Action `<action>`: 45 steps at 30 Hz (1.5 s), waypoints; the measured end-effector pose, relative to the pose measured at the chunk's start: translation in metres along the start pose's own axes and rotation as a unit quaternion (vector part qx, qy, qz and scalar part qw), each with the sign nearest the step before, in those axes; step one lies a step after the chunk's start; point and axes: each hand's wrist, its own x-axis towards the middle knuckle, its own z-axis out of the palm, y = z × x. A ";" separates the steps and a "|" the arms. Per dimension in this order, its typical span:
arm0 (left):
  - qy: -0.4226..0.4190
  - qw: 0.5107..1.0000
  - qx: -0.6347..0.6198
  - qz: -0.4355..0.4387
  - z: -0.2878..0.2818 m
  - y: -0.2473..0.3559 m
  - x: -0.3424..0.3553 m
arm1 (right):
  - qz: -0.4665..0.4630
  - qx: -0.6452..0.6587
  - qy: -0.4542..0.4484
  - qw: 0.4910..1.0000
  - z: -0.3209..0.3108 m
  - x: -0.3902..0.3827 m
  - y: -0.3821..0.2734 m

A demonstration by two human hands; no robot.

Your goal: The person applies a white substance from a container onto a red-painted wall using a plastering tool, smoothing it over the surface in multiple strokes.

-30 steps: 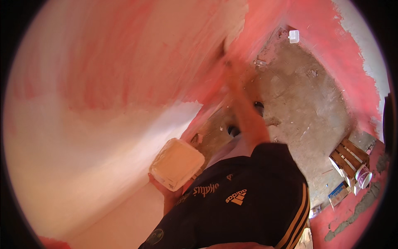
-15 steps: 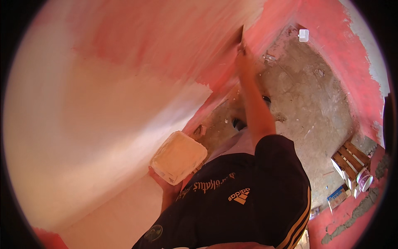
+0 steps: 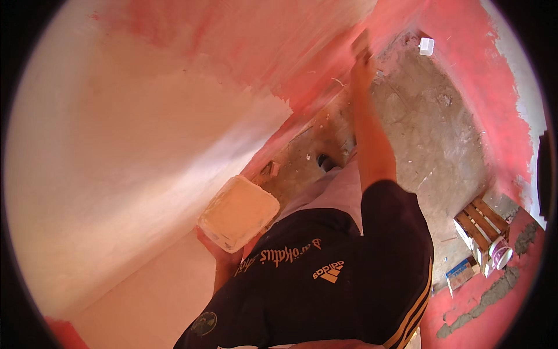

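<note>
My left hand (image 3: 220,249) is wrapped under and around the side of a pale, rounded-square tub (image 3: 238,213), close to my torso and beside the wall. The tub's top looks filled or coated with cream-coloured filler. Stretched far ahead, my right hand (image 3: 362,65) grips a flat, wide-bladed putty knife (image 3: 360,44), which is slightly blurred. The blade is near the pink lower part of the wall (image 3: 174,116); whether it touches cannot be told. Smooth cream filler covers much of this wall, with streaky pink showing through farther off.
A white plastic container (image 3: 426,46) stands on the dusty concrete floor (image 3: 442,134) by the far corner. At right are a slatted wooden crate (image 3: 481,224), a white-and-purple bucket (image 3: 500,253) and a blue-and-white box (image 3: 460,274). A pink wall (image 3: 482,75) bounds the right.
My right hand has swung away from the wall surface, slightly farther and to the right, with the putty knife's blade now turned. The tub has shifted a little left and up in view.
</note>
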 end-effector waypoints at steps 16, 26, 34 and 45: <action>-0.041 0.984 0.158 0.069 -0.020 -0.014 0.037 | -0.208 0.001 -0.111 0.972 0.008 -0.074 0.170; 0.088 0.995 0.011 0.052 -0.014 -0.008 0.009 | -0.223 0.076 0.027 0.972 0.048 0.009 -0.016; 0.060 0.996 0.020 0.068 0.044 0.002 0.001 | -0.103 -0.020 -0.221 0.970 0.016 -0.190 0.090; -0.038 0.999 0.010 0.019 0.062 0.003 0.001 | -0.222 0.050 0.052 0.972 -0.006 0.083 -0.100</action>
